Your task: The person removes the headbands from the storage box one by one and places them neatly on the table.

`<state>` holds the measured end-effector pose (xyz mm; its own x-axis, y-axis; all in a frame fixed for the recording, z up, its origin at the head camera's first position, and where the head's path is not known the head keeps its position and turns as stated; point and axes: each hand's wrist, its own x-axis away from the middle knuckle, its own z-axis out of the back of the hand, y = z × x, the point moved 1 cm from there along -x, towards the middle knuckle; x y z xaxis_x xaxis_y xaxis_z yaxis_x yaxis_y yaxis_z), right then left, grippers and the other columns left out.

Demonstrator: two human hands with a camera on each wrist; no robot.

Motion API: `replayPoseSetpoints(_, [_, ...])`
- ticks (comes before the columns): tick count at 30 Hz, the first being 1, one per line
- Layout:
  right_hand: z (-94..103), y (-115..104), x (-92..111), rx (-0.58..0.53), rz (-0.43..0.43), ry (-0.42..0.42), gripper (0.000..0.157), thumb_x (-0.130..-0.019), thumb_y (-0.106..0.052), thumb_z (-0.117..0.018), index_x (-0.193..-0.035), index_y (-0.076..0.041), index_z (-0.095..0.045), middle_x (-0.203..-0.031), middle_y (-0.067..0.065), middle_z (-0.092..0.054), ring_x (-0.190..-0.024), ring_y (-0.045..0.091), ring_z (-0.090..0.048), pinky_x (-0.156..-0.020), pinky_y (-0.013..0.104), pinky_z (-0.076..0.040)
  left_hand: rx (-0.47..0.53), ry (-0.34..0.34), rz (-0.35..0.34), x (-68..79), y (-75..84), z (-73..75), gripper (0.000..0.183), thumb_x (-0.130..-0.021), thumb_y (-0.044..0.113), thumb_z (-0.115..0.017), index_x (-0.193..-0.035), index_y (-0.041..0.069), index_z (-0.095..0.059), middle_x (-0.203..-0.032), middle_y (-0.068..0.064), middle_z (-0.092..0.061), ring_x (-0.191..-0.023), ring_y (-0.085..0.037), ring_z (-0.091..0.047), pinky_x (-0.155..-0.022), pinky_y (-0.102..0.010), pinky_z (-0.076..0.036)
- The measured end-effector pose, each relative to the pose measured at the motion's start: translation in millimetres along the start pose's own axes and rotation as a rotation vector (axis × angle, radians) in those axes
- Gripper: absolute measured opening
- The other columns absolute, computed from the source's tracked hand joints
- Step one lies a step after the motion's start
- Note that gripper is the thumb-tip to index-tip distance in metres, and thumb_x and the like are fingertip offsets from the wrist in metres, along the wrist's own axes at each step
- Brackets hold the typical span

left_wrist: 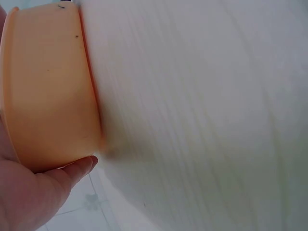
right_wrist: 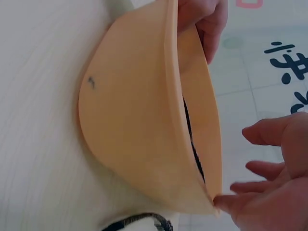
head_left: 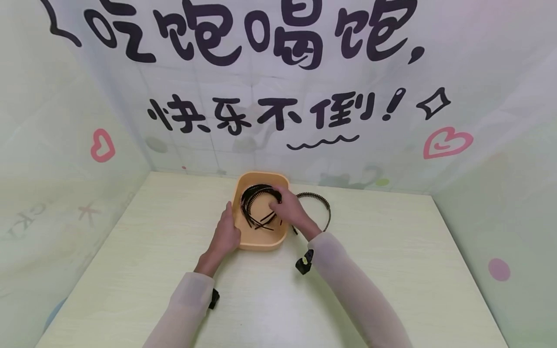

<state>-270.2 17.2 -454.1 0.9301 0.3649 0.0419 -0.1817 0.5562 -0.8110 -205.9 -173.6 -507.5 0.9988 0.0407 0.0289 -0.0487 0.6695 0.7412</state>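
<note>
Left hand [head_left: 226, 233] grips wall of light-orange rounded plastic bin [head_left: 261, 246]; right hand [head_left: 290, 209], fingers loosely spread, holding nothing, over thin black toothed headbands [head_left: 251, 190] inside.

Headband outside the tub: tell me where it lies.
In the head view, the headband lies on the table, right of the orange tub, partly hidden by the right hand.
</note>
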Motion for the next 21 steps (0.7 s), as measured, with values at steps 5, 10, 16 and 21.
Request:
replayPoseSetpoints(5, [-11.0,-6,-1,-0.014,-0.049,-0.018,0.063,-0.097,-0.012,-0.055,-0.154,-0.005,-0.029,-0.157,0.02,-0.033,-0.048,0.011,-0.038,-0.05,0.026,-0.04,0.004,0.004,0.004,0.3,0.1,0.4,0.079,-0.086,-0.013,-0.039,-0.155,-0.009,0.0,-0.152,-0.036,-0.025,-0.137,-0.048,-0.036,-0.112,-0.056,-0.034])
replayPoseSetpoints(10, [-18.4,-11,0,0.021,-0.099,0.004,0.07,-0.094,-0.01,-0.057,-0.155,-0.002,-0.024,-0.144,0.021,-0.048,-0.048,0.01,-0.038,-0.049,0.024,-0.037,0.012,0.001,0.007,0.6,1.5,-0.5,0.079,-0.086,-0.013,-0.04,-0.155,-0.008,-0.001,-0.153,-0.036,-0.025,-0.137,-0.047,-0.037,-0.112,-0.055,-0.034])
replayPoseSetpoints(16, [-19.9,-13,3,-0.003,-0.118,0.036,0.065,-0.095,-0.011,-0.056,-0.154,-0.004,-0.029,-0.092,0.024,-0.065,-0.042,0.009,-0.034,-0.044,0.023,-0.033,0.003,0.004,0.005,1.0,2.9,-0.2,0.079,-0.087,-0.012,-0.04,-0.155,-0.008,-0.001,-0.151,-0.036,-0.027,-0.136,-0.048,-0.038,-0.111,-0.056,-0.035])
replayPoseSetpoints(21, [-14.6,-7,1,-0.026,-0.071,0.118,0.053,-0.094,-0.005,-0.055,-0.147,-0.001,-0.044,-0.129,0.02,-0.061,-0.055,0.011,-0.041,-0.052,0.024,-0.036,0.002,0.01,0.01,0.4,2.8,-0.2,0.08,-0.085,-0.012,-0.04,-0.155,-0.008,0.0,-0.151,-0.037,-0.026,-0.137,-0.049,-0.035,-0.112,-0.056,-0.033])
